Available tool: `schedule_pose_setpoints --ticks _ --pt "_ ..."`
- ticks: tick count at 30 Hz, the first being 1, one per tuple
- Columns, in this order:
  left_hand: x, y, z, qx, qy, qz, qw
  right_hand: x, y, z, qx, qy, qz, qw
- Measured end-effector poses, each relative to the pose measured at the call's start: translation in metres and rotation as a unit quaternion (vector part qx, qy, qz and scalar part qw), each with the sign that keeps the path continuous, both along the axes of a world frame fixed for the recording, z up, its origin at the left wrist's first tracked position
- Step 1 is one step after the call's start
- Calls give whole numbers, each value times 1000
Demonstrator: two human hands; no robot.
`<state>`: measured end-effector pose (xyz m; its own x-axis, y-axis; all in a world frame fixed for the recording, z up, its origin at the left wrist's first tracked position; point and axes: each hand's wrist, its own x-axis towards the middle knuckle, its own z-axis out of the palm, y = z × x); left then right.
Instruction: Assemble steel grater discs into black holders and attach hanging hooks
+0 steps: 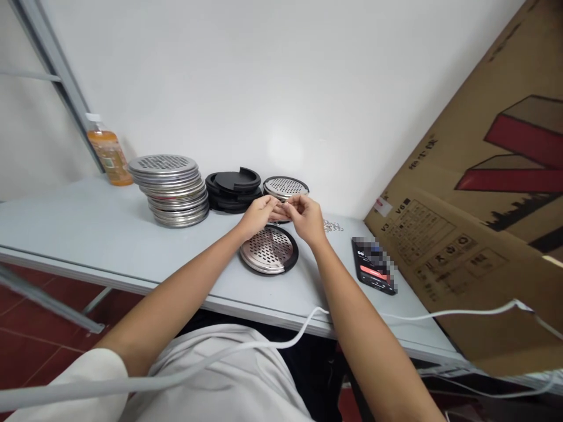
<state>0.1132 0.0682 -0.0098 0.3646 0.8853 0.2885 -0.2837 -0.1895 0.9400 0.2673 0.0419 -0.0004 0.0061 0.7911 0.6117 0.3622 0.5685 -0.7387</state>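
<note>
A round metal grater plate (266, 249) with oblong holes lies on the table, a black rim (292, 253) around its right side. Just above its far edge, my left hand (258, 215) and my right hand (308, 218) meet with their fingertips together. Both are closed in a pinch; whatever is between the fingers is too small to make out. Behind them sits another perforated disc with a black rim (287, 186), partly covered by my fingers. Several tiny metal pieces (333, 226) are scattered to the right of my right hand.
Left of my hands stand a stack of metal grater discs (169, 190) and a pile of black plastic rings (233, 190). An orange bottle (109, 153) is at the far left. A phone (373, 266), a white cable (308, 322) and a large cardboard box (475, 234) are to the right.
</note>
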Motion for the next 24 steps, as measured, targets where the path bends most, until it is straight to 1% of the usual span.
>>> schedule_pose_setpoints --ticks 4,7,9,11,15,19,21,24 --pt "-3 4 -2 41 28 48 998 -5 -3 -5 1 6 8 1000" --pt "-7 4 0 108 60 49 991 -11 -6 -3 9 28 22 999" --pt "-10 3 2 156 97 63 981 -13 -9 -1 -1 63 30 998" --pt "-13 1 5 198 148 92 965 -14 -11 2 -26 110 42 993" --pt "-18 -7 10 286 253 128 916 -12 -11 4 -64 205 54 975" --pt "-22 -15 13 345 330 114 871 -11 -10 4 -138 248 80 955" --pt "-24 -18 14 352 356 92 861 -12 -11 5 -169 265 99 944" --pt "-26 -21 14 358 381 79 848 -15 -12 5 -182 290 112 933"
